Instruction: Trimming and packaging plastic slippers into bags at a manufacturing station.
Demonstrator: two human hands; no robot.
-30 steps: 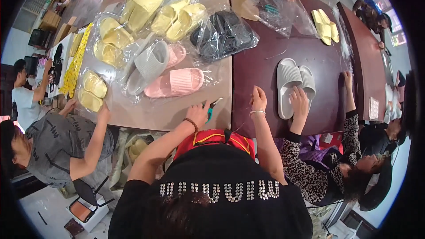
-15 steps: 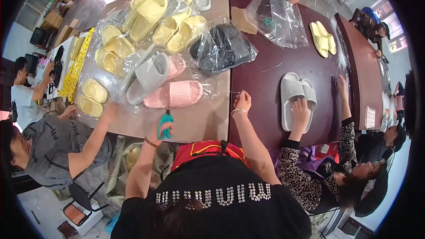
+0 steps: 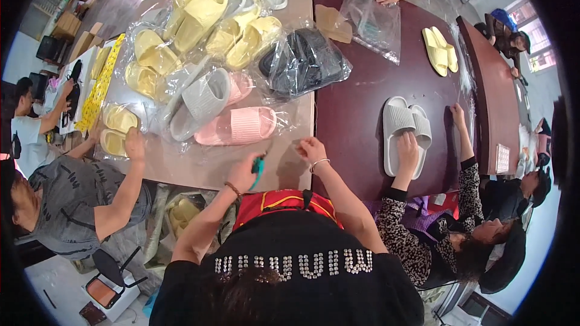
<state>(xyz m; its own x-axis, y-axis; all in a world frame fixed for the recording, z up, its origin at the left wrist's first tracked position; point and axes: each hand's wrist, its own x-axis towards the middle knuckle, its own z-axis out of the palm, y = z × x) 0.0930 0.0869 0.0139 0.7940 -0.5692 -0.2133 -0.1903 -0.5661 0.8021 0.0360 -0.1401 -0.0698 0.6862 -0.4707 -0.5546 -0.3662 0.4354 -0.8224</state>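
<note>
My left hand (image 3: 243, 172) is closed around small teal-handled scissors (image 3: 259, 168) low over the near part of the light tabletop. Just to the right, my right hand (image 3: 312, 151) hovers above the table with its fingers pinched together. Whatever they hold, if anything, is too small to make out. Beyond my hands lies a pair of pink slides (image 3: 238, 125) in a clear bag. A bagged grey slide (image 3: 205, 95) rests against them on the left, with black bagged footwear (image 3: 300, 60) farther back.
Bagged yellow slides (image 3: 202, 9) are heaped at the far left. On the dark table (image 3: 356, 108), a co-worker's hand (image 3: 409, 154) touches grey slides (image 3: 399, 125). Opposite, another person holds a clear bag (image 3: 370, 27). At left, a co-worker's hand (image 3: 134, 143) touches bagged yellow slides (image 3: 119, 122).
My left hand has moved right with the scissors, turning them. My right hand has come left and nearer me, so both hands are closer together. The left co-worker's hand has reached the bagged yellow slides.
</note>
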